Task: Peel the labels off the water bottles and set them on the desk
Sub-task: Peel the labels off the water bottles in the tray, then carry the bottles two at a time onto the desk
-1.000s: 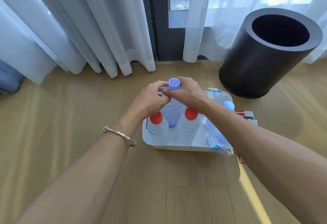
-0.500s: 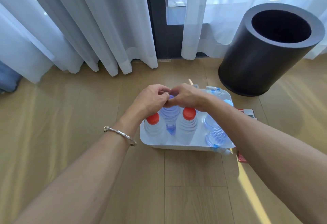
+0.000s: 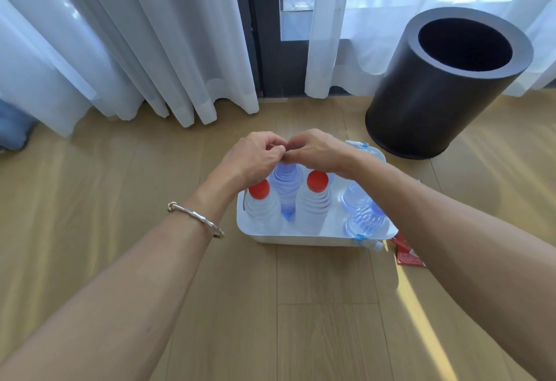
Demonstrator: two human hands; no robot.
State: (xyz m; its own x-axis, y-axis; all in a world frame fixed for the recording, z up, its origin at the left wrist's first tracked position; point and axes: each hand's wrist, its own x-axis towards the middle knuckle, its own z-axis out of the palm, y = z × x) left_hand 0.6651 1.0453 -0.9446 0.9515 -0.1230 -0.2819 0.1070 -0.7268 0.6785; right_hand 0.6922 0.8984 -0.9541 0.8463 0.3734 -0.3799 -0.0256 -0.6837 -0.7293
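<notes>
Silver-bangled left hand (image 3: 258, 156) and right hand (image 3: 317, 152) curl fingertip to fingertip, pinching the top of the blue bottle (image 3: 287, 191). It stands in the white tray (image 3: 301, 239) between red-capped bottles (image 3: 313, 209). A black bin (image 3: 436, 94) is at two o'clock.

Light wood floor (image 3: 90, 230), white sheer curtains (image 3: 135, 34), dark window frame (image 3: 267, 49), black bin (image 3: 436, 94), daylight.

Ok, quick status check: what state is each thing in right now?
Left hand: fingers curled, grip on the blue bottle at its top.
Right hand: likewise, meeting the left.
Blue bottle: upright in the tub, cap hidden.
Red-capped bottles: upright, capped, no label showing.
Side bottles: lying down in the tub.
Bin: upright, open.
Red labels: on the floor beside the tub.
</notes>
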